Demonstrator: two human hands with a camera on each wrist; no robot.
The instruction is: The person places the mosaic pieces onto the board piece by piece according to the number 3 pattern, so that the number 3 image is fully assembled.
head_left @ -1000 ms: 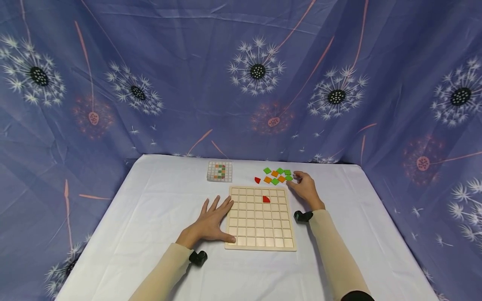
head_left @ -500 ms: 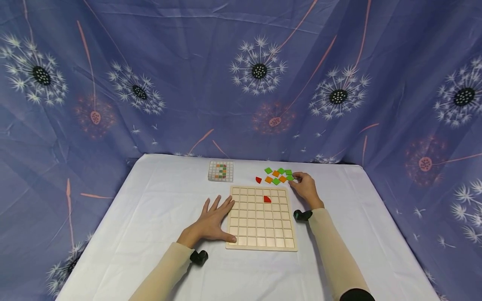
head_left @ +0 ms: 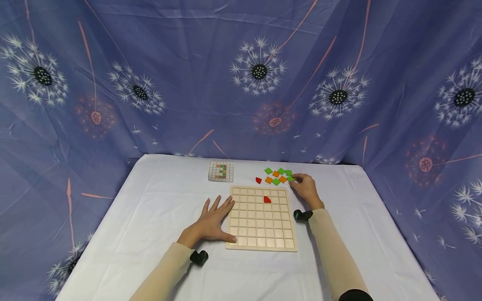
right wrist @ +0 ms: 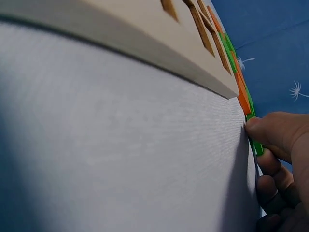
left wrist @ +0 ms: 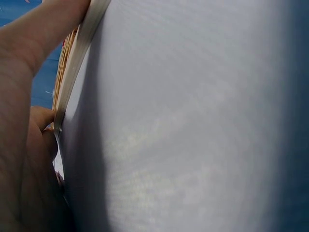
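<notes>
My left hand (head_left: 211, 223) lies with spread fingers along the left edge of a pale wooden grid board (head_left: 261, 221), the thumb over its near left corner. One red quarter-round tile (head_left: 267, 200) sits in a cell in the board's second row from the back. Beyond the board's far right corner, the thumb and fingers of my right hand (head_left: 306, 190) pinch a green tile (right wrist: 257, 144) at the right end of a loose group. In the left wrist view, the left hand (left wrist: 36, 159) meets the board's side wall (left wrist: 77, 58).
Several green and orange tiles (head_left: 276, 174) lie behind the board, with a second red quarter-round tile (head_left: 258, 180) at their left. A pattern card (head_left: 221, 171) showing a coloured grid stands further left. A flowered blue curtain (head_left: 188, 83) hangs behind the white-covered table (head_left: 150, 217).
My right thumb and fingers have drawn in around the rightmost green tile, and that hand has dipped slightly. My left hand and the board stay put; the view shifts a little.
</notes>
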